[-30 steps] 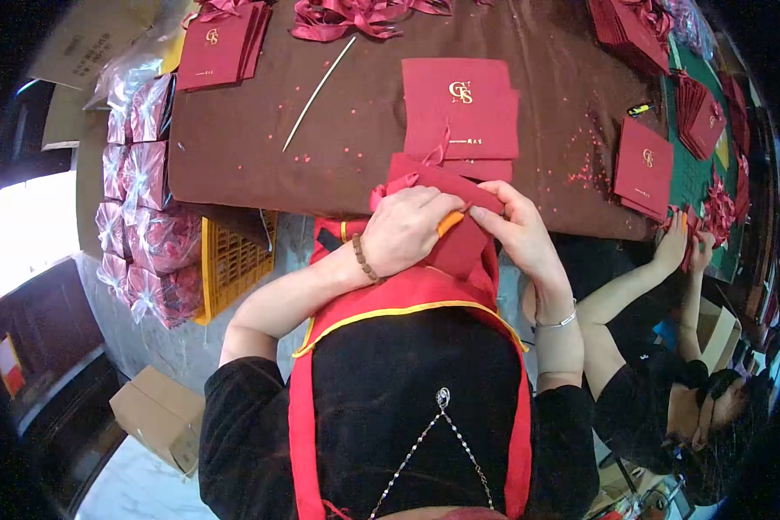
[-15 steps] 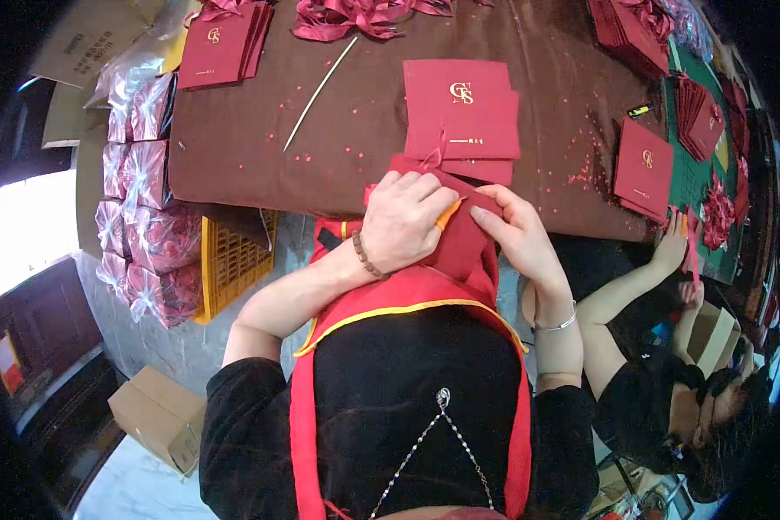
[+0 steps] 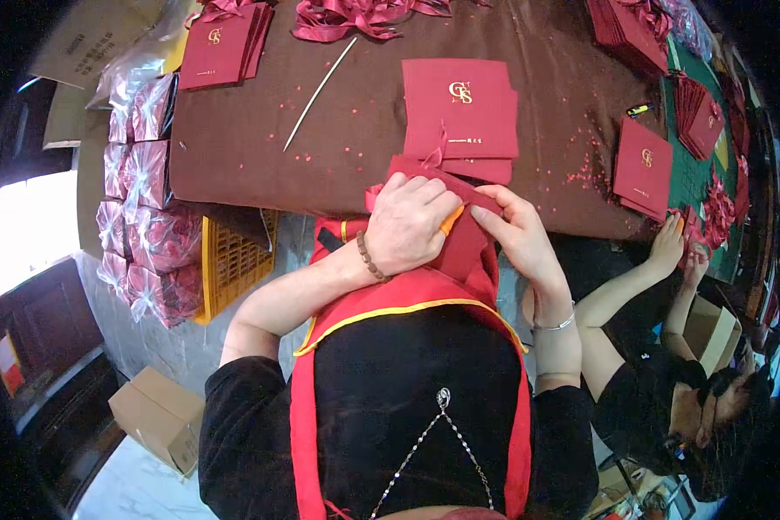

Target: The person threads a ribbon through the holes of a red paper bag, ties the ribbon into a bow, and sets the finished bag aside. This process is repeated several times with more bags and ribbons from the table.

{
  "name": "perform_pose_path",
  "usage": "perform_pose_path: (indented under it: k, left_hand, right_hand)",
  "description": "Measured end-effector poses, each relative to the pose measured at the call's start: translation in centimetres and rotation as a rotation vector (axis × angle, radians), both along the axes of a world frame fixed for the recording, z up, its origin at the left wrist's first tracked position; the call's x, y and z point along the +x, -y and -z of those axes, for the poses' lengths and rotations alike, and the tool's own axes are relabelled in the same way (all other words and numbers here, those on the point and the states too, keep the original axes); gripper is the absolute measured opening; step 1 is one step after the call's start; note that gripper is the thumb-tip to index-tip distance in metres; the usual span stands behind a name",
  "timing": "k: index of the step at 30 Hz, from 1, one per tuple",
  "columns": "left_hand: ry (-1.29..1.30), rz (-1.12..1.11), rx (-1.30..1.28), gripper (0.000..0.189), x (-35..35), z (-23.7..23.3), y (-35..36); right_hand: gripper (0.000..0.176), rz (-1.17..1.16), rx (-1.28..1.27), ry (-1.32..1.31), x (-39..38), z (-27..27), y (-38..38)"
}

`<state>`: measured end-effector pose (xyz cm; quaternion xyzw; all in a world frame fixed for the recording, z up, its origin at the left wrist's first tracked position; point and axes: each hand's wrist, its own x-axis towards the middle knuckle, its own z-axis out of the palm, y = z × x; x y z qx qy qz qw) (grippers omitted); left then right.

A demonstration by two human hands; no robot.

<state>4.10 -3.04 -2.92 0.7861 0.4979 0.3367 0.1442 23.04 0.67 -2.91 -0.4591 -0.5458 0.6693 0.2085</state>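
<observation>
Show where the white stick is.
In the head view, the stick lies on the brown tablecloth, left of the middle red stack, its upper end by the ribbons.

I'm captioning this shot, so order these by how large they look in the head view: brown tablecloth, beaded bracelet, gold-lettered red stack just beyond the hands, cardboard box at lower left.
Largest to smallest:
1. Brown tablecloth
2. Red stack
3. Cardboard box
4. Beaded bracelet

Location type: handwork workshop. Indicators: stacked red pieces (image 3: 460, 117) on the table (image 3: 234, 156), 1 o'clock; ribbon (image 3: 342, 24), 12 o'clock; bagged stock (image 3: 160, 243), 9 o'clock; carton (image 3: 152, 414), 8 o'clock; co-worker (image 3: 637, 403), 4 o'clock.
</observation>
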Motion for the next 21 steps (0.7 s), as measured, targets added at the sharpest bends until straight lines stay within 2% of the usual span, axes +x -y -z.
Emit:
perform_pose_path:
  k: [7,10,16,21]
  left_hand:
    - [-0.029,-0.007,-0.024,0.019,0.1,0.1,0.2]
    - [-0.084,-0.038,0.176,0.015,0.5,0.9,0.2]
    - [-0.079,-0.049,0.148,0.012,0.2,0.5,-0.3]
    - [-0.095,-0.020,0.121,0.012,0.3,0.7,0.1]
  right_hand:
    - [0.027,0.012,-0.054,-0.082,-0.2,-0.1,0.1]
    - [0.027,0.011,-0.058,-0.101,-0.2,0.1,0.1]
    - [0.029,-0.036,-0.105,0.007,0.2,0.6,0.3]
    - [0.028,0.044,-0.127,-0.142,-0.3,-0.2,0.4]
